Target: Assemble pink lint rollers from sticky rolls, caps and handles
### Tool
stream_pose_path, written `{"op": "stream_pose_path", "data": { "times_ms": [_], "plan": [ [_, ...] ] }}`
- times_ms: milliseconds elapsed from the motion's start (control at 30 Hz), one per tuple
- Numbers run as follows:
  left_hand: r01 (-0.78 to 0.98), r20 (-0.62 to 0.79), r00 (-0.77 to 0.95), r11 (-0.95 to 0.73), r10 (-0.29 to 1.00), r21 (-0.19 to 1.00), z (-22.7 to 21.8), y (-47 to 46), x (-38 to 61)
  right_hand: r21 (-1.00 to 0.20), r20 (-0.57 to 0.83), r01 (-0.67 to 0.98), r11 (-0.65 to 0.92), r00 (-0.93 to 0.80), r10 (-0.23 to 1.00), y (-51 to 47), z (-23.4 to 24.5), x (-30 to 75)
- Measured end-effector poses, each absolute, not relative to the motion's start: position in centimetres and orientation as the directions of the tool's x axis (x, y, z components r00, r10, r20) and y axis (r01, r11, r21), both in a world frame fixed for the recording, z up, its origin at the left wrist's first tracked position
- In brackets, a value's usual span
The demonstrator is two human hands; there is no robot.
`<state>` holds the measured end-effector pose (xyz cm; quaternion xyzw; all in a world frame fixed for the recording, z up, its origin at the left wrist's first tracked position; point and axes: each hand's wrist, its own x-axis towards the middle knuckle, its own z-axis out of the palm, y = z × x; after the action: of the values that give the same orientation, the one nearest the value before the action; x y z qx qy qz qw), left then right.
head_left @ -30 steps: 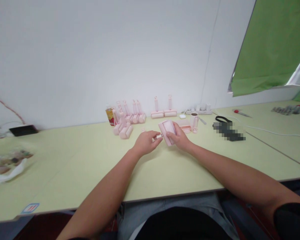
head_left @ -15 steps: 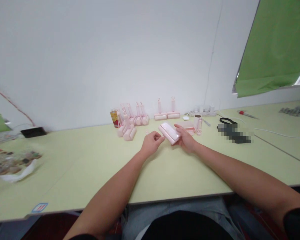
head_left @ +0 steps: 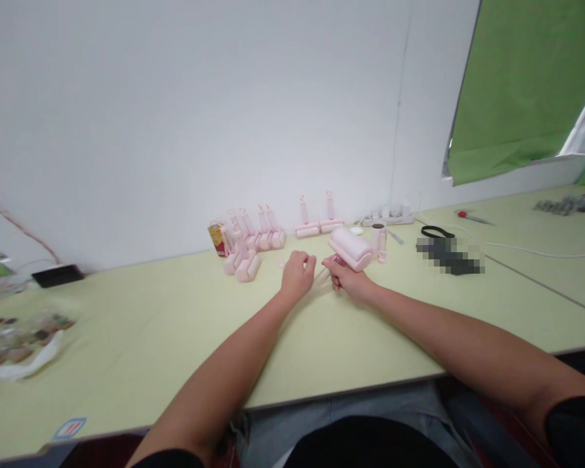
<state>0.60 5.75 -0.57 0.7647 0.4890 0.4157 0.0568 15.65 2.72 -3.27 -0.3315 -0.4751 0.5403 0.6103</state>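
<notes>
A pale pink lint roller [head_left: 351, 247] is held above the table, its covered head up and to the right. My right hand [head_left: 350, 281] wraps round its neck just below the head. The translucent handle [head_left: 324, 274] slants down toward my left hand [head_left: 297, 274], whose curled fingers close at its end; the exact grip is partly hidden. Behind my left hand stand several similar pink lint rollers [head_left: 246, 265], and two more [head_left: 308, 229] rest against the wall. An upright pink roll [head_left: 377, 240] with a dark core opening is beyond my right hand.
A red and yellow carton [head_left: 218, 239] stands by the rollers. Along the wall lies a white power strip [head_left: 387, 220] with plugs. To the right are a black strap [head_left: 437, 232], a blurred dark item [head_left: 449, 255] and a red-handled tool [head_left: 472, 217]. A black device [head_left: 58, 275] lies left.
The lint roller has turned in my right hand, so its head now points up and right and its handle shows between my hands. My left hand has moved to the handle end.
</notes>
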Motion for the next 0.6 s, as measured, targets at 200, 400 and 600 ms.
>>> {"op": "stream_pose_path", "data": {
  "times_ms": [200, 400, 600],
  "plan": [
    [0.762, 0.394, 0.040, -0.283, 0.918, 0.582, 1.1, 9.4, -3.7, -0.936, 0.279, -0.213, 0.281, 0.038, 0.960, 3.6, -3.2, 16.7],
    [0.594, 0.228, 0.082, -0.231, 0.970, 0.771, 0.0, 8.8, -3.4, -0.862, 0.350, -0.348, 0.370, 0.119, 0.929, 3.4, -1.7, 17.2],
    [0.141, 0.164, 0.285, -0.211, 0.944, 0.967, -0.3, 4.7, 0.3, -0.850, 0.399, -0.314, 0.423, 0.140, 0.906, 3.2, -0.9, 17.8]
  ]
}}
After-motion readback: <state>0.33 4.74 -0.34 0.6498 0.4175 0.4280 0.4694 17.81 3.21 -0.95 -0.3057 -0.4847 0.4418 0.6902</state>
